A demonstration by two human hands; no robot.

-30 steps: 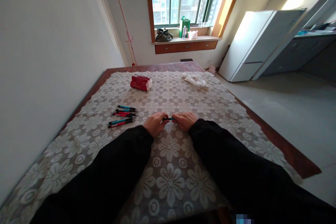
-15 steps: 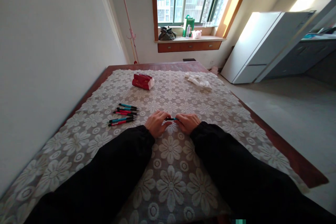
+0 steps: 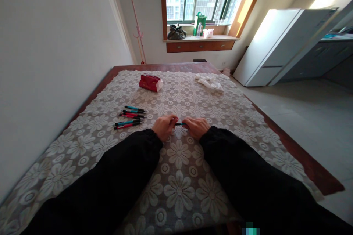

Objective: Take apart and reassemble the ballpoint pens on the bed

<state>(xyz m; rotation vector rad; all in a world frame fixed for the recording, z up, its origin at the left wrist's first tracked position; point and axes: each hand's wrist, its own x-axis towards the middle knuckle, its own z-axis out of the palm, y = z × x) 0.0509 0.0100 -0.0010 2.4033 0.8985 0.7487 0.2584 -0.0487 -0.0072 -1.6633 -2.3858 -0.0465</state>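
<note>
Lace-covered desk [image 3: 209, 91], both hands at frame centre on one teal pen.
Largest to smallest: desk runs from the lower edge to mid-frame under a floral lace cloth [image 3: 179, 191]; black sleeves come in from the bottom corners. Left hand [image 3: 164, 126] and right hand [image 3: 196, 127] meet at centre, each pinching an end of the teal pen [image 3: 179, 123], held just above the cloth; only its middle shows. Six or so pens [image 3: 129, 117], teal and red, lie loosely side by side at centre left, well apart from the hands; judged one pen in hand, the rest untouched. Containers: red tissue pack [image 3: 150, 82] at upper centre, white tissue showing at its end; white crumpled cloth [image 3: 209, 82] to its right. No holder for pens visible.
</note>
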